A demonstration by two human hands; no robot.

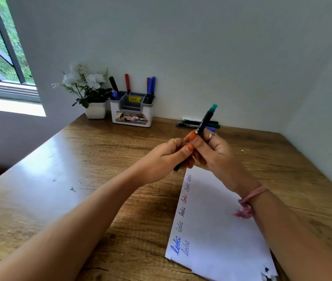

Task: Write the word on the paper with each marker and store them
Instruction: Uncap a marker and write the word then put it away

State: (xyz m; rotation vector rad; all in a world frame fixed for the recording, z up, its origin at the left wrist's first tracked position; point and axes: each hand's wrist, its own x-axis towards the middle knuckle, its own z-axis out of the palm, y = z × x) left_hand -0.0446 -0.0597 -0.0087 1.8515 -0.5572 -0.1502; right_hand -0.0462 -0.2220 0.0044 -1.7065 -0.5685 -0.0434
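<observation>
Both hands [189, 151] grasp a green marker [206, 118] above paper [217, 220] reading "loki"

A wooden surface [63, 159] sits in a corner of pale walls [201, 47]. A white pot [95, 110] of white flowers [84, 80] stands near its back edge. A barred window [1, 47] at the left shows greenery outside.

Wooden table [63, 179] set in wall corner. Marker holder [132, 114] at far edge by wall. White flower pot [95, 110] touching or just left of holder. Loose markers [193, 124] lying right of holder, near wall. Paper [219, 226] nearer, right of holder, handwriting along left edge.
</observation>
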